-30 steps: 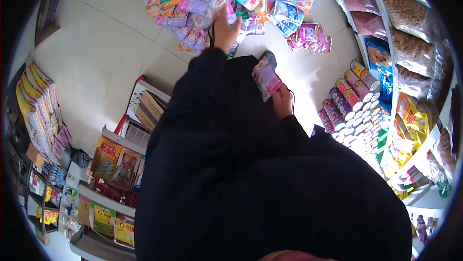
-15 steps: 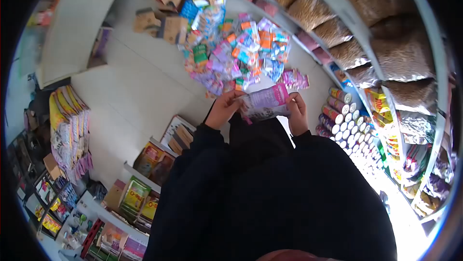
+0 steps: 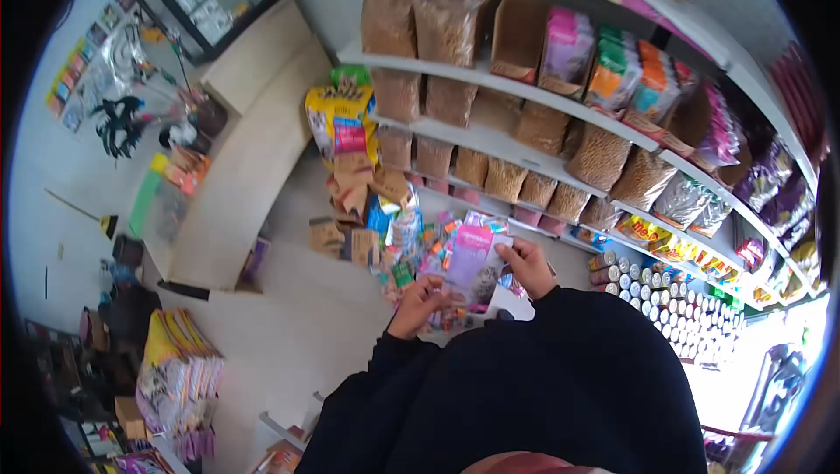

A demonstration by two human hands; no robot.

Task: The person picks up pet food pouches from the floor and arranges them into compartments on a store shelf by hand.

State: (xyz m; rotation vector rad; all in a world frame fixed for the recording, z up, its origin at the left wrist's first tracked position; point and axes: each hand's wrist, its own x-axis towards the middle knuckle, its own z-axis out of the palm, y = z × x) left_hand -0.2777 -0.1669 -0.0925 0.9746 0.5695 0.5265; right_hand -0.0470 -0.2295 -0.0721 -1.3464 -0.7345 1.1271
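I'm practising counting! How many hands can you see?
2: the left hand at the lower left of the packet, the right hand at its upper right. No others show.

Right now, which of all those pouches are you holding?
The pink-and-lilac pouch, held between left hand and right hand; the other pouches lie heaped on the floor or stand on the shelf.

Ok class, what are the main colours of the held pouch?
The pouch is mainly pink and pale purple, clearest in head view.
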